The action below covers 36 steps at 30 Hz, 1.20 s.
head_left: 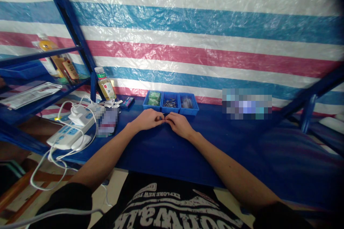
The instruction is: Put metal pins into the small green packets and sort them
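Note:
My left hand and my right hand meet fingertip to fingertip over the blue table, just in front of three small blue bins. Both are pinched closed, and anything between the fingers is too small to make out. Behind my left hand, the left bin holds green-and-white packets. Small metal parts, thin and silvery, fill part of the middle bin. Clear plastic pieces lie in the right bin, behind my right hand.
On the left lie a white power strip with tangled cables, a phone and a small dark box. A drink bottle stands behind them. Blue frame posts rise at both sides; a blurred patch covers something at right.

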Each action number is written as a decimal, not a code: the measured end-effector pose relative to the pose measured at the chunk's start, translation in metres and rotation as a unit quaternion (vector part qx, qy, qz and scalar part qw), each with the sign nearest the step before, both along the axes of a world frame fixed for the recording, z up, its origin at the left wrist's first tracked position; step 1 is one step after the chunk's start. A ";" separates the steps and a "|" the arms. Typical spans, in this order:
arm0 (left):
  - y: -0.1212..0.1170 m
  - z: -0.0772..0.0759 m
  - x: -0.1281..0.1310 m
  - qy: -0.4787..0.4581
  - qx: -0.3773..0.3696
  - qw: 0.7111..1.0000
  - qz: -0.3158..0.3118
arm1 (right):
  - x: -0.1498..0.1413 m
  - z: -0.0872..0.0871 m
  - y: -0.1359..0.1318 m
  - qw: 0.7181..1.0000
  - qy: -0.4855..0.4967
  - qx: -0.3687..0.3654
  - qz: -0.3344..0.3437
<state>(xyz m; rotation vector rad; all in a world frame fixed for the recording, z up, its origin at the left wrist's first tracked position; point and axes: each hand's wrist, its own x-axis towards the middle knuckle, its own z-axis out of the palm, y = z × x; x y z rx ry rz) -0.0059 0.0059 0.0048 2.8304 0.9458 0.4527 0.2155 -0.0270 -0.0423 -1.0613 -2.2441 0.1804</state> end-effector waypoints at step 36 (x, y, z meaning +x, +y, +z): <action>-0.002 -0.002 0.002 -0.016 0.018 1.000 -0.010 | -0.003 0.006 -0.009 0.998 0.064 0.014 -0.025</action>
